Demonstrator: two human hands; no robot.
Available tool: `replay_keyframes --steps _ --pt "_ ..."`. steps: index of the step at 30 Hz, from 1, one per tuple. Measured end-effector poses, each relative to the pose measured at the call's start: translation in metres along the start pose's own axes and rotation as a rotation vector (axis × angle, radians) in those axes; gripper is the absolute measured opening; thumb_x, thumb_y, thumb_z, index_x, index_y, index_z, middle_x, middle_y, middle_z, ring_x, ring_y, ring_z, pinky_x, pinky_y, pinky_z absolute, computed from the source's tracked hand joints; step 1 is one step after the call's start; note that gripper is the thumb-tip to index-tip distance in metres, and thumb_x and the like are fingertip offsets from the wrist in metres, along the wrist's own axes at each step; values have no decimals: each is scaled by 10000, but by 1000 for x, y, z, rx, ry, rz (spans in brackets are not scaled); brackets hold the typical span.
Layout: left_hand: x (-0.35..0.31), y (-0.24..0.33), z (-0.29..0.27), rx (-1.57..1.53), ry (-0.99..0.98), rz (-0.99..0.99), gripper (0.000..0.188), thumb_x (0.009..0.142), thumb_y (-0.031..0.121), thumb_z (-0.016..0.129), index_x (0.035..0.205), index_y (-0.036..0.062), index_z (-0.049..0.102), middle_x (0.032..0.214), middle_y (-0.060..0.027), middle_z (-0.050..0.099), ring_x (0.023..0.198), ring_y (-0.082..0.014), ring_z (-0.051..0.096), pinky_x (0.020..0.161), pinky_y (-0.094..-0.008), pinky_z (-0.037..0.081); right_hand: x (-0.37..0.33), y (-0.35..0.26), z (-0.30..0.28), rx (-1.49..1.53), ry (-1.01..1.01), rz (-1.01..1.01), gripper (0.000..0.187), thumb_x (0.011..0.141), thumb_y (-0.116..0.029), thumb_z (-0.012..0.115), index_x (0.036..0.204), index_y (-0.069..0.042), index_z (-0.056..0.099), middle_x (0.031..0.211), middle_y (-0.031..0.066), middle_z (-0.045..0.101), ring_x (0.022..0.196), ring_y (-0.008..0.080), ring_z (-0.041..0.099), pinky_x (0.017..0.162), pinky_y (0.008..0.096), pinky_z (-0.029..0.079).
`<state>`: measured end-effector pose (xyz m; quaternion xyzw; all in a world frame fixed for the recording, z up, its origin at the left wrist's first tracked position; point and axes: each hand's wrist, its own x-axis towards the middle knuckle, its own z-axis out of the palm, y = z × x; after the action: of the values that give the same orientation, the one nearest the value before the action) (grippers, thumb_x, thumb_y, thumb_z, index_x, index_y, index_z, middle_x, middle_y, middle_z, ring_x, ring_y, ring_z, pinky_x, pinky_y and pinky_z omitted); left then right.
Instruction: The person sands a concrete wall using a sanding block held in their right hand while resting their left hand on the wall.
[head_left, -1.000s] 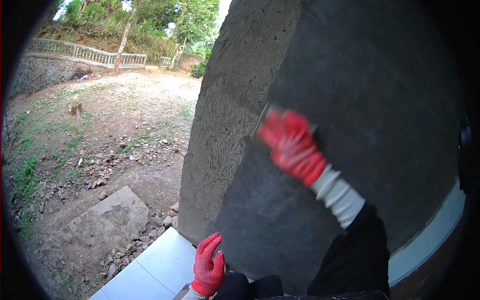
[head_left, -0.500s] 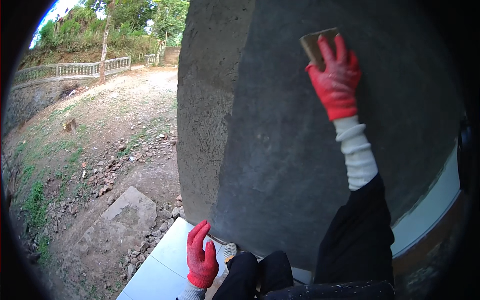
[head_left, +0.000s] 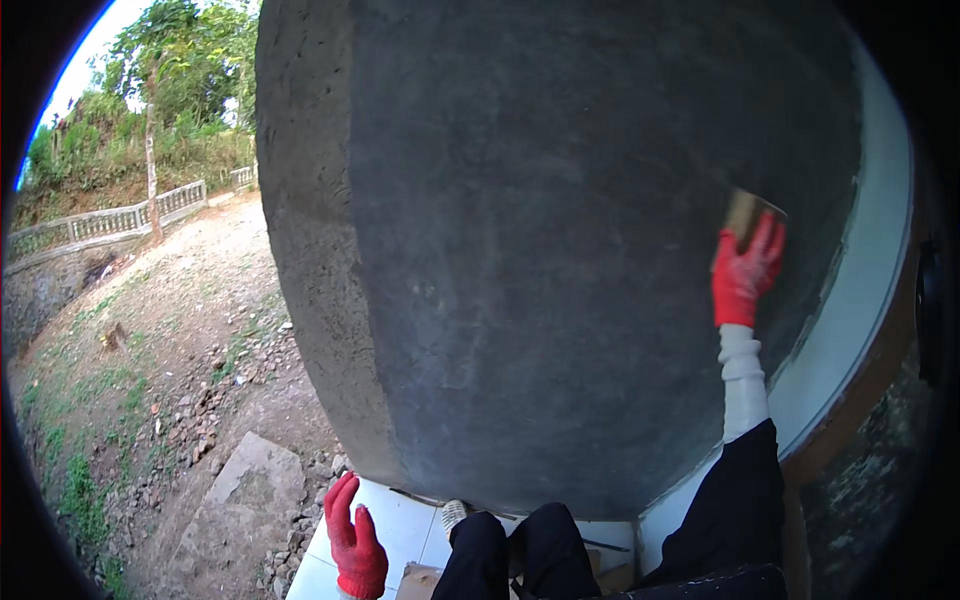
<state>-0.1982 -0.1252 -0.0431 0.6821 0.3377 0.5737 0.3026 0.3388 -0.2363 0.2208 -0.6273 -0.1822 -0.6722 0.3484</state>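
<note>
My right hand (head_left: 744, 278), in a red-coated glove, grips a tan rectangular block (head_left: 742, 216). Whether it is sponge or wood I cannot tell. The block is against the dark grey plastered wall (head_left: 560, 270), toward the wall's right side. My fingers lie over its right part, and the palm side is hidden. Low on the left, my left hand (head_left: 356, 545), gloved in red too, hangs with nothing in it and its fingers apart. It is above white floor tiles (head_left: 395, 525), near the wall's bottom left corner.
A rougher, lighter plaster strip (head_left: 312, 240) runs down the wall's left edge. At right stands a pale panel (head_left: 870, 260). Beneath me lies some cardboard (head_left: 418, 580). Outside at left are a dirt slope, loose stones (head_left: 200, 425), a concrete slab (head_left: 250, 480) and a balustrade (head_left: 110, 222).
My right hand has moved the block down and to the right across the wall. The view has shifted right, showing more of the pale panel. My left hand remains low and empty.
</note>
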Motion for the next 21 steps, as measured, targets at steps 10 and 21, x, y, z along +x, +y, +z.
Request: replay_keyframes --steps 10,21 --pt "15 69 109 -241 -282 103 420 952 -34 528 1366 -6 587 1428 -177 552 1335 -313 523 1136 -401 394 -92 -101 -24 480 -544 -538 650 736 -332 807 1329 -150 612 1335 166 561 1165 397 580 965 540 490" --pt "21 60 147 -193 -266 48 479 915 -65 610 1386 10 574 1413 -173 543 1334 -299 522 1140 -397 397 8 130 -14 128 58 491 768 871 -418 735 1519 -120 452 1555 231 392 1353 472 451 1091 541 429"
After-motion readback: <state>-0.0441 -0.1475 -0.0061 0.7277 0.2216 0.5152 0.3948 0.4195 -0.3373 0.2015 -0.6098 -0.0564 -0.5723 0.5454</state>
